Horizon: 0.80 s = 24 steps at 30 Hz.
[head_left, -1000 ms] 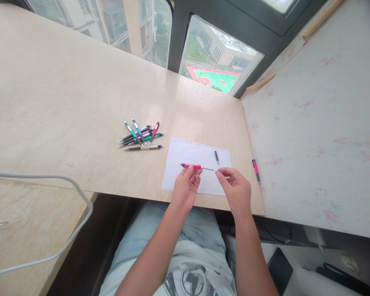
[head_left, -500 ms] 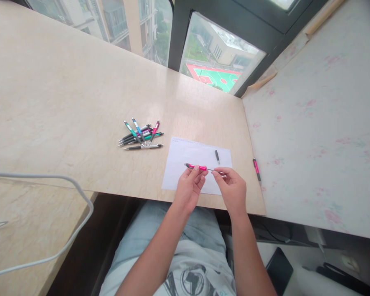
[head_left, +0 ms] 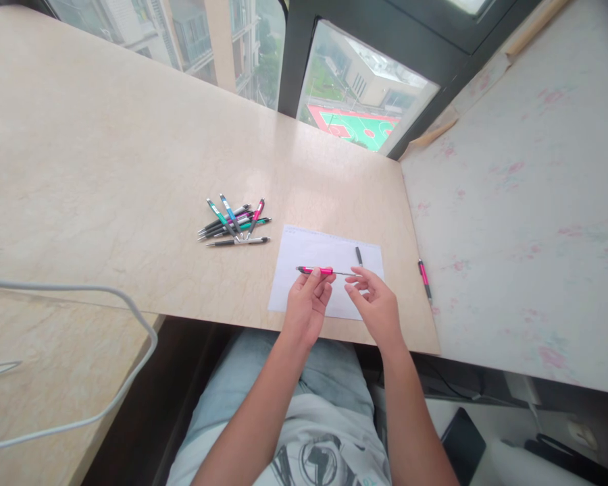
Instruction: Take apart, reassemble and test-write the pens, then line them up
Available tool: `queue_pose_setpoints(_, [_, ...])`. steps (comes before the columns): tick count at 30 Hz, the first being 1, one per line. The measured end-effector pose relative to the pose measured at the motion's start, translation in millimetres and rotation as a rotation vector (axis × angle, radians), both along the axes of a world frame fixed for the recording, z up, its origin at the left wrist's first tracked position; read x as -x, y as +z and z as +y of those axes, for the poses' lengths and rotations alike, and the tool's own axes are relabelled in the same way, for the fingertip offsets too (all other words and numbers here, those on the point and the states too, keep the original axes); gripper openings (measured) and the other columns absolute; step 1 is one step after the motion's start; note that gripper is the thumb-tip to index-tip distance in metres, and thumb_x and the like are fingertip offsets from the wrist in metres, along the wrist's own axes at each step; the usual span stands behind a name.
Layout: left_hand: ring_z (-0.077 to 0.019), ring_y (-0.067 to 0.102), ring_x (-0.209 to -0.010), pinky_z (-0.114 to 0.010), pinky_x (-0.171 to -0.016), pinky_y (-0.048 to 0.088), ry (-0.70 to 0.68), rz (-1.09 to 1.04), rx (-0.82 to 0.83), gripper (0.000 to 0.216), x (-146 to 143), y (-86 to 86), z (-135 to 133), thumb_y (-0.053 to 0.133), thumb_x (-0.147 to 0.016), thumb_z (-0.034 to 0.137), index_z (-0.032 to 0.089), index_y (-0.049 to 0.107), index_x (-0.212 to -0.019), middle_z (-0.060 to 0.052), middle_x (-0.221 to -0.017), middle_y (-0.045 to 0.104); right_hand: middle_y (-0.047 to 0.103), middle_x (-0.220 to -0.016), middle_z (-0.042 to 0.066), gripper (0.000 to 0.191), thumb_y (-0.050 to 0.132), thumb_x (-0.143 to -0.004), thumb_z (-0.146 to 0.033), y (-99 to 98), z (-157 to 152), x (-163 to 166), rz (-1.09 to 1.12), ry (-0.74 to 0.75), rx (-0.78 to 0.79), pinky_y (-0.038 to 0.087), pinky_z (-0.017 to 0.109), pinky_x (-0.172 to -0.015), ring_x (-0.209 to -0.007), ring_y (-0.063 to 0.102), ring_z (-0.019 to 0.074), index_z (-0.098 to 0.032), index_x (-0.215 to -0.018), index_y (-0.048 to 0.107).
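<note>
My left hand [head_left: 307, 307] pinches the pink barrel of a pen [head_left: 320, 271] between thumb and fingers, above a white sheet of paper [head_left: 288, 277]. Out of the barrel's right end sticks a thin dark refill [head_left: 343, 273], pointing at my right hand [head_left: 375, 304]. That hand is open around the refill's far end, with thumb and forefinger apart; the very tip is partly hidden by the fingers. On the paper, just beyond my right hand, lies a short black pen grip [head_left: 359, 256], separate from the barrel.
A pile of several pens [head_left: 236, 223] in different colours lies left of the paper. Another pink pen [head_left: 424, 280] rests at the table's right edge, by the flowered wall [head_left: 517, 236]. A white cable [head_left: 81, 289] loops at the left. Windows [head_left: 355, 88] stand behind the table.
My right thumb and forefinger have parted from their pinch on the refill. Both hands and the pink barrel have shifted slightly left, and more of the refill shows.
</note>
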<state>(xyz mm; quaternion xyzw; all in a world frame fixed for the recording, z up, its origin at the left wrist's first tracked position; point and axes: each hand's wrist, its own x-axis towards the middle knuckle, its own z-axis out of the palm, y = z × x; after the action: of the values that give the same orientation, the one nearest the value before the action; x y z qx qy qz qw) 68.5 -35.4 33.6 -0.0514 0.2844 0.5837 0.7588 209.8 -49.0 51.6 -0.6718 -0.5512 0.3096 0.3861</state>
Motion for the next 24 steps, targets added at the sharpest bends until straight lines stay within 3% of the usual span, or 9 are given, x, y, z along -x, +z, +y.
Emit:
queue_pose_setpoints(5, [-0.0118,0.071,-0.083,-0.013,-0.064,0.056,0.038,-0.008,0.093,0.006,2,-4.1,2,0.072,-0.083,0.015,0.013,0.068,-0.086,-0.005,-0.089,0.073,0.070,-0.099,0.010,0.032,0.059,-0.084,-0.034,-24.8,27,-25,-0.499,-0.172,-0.025,0.047,0.037,-0.074,-0.070,0.058,0.0185,-0.016,-0.110,0.069])
queue_pose_setpoints(10, [-0.0119,0.072,-0.083,-0.013,-0.063,0.056,0.041,-0.012,0.110,0.004,2,-4.9,2,0.071,-0.084,0.014,0.012,0.069,-0.085,-0.005,-0.088,0.073,0.066,-0.105,0.013,0.031,0.054,-0.085,-0.034,-42.5,44,-34,-0.670,-0.219,0.025,0.043,0.036,-0.076,-0.090,0.059,0.0249,-0.017,-0.105,0.071])
queue_pose_setpoints(19, [-0.0112,0.071,-0.082,-0.013,-0.064,0.056,0.012,-0.004,0.085,0.003,1,-7.7,2,0.071,-0.084,0.015,0.012,0.070,-0.086,-0.006,-0.091,0.074,0.070,-0.102,0.013,0.030,0.049,-0.087,-0.035,-49.0,45,-37,-0.491,-0.284,-0.077,0.047,0.037,-0.080,-0.087,0.062,0.0232,-0.016,-0.096,0.071])
queue_pose_setpoints(24, [-0.0114,0.071,-0.083,-0.013,-0.064,0.056,0.022,0.009,0.098,0.003,2,-8.8,3,0.070,-0.085,0.014,0.012,0.070,-0.085,-0.006,-0.091,0.074,0.073,-0.089,0.009,0.033,0.064,-0.083,-0.043,-27.7,22,-40,0.082,-0.232,-0.052,0.048,0.031,-0.061,-0.074,0.064,0.0189,-0.016,-0.102,0.069])
